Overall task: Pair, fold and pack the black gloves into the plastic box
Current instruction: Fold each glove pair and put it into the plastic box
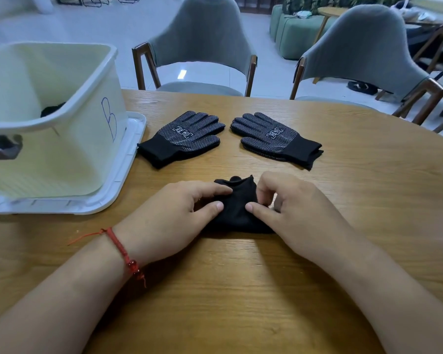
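A folded bundle of black gloves (237,205) lies on the wooden table in front of me. My left hand (174,213) pinches its left side with thumb and fingers. My right hand (289,208) pinches its right side, fingers curled over the cloth. Two flat stacks of black dotted gloves lie beyond: the left glove pair (182,137) and the right glove pair (276,137). The pale plastic box (69,116) stands at the left on its white lid (128,169), with something black (51,108) inside it.
The wooden table (241,290) has a curved far edge at the right. Two grey chairs (200,42) (363,52) stand behind it. A red string bracelet (120,251) circles my left wrist.
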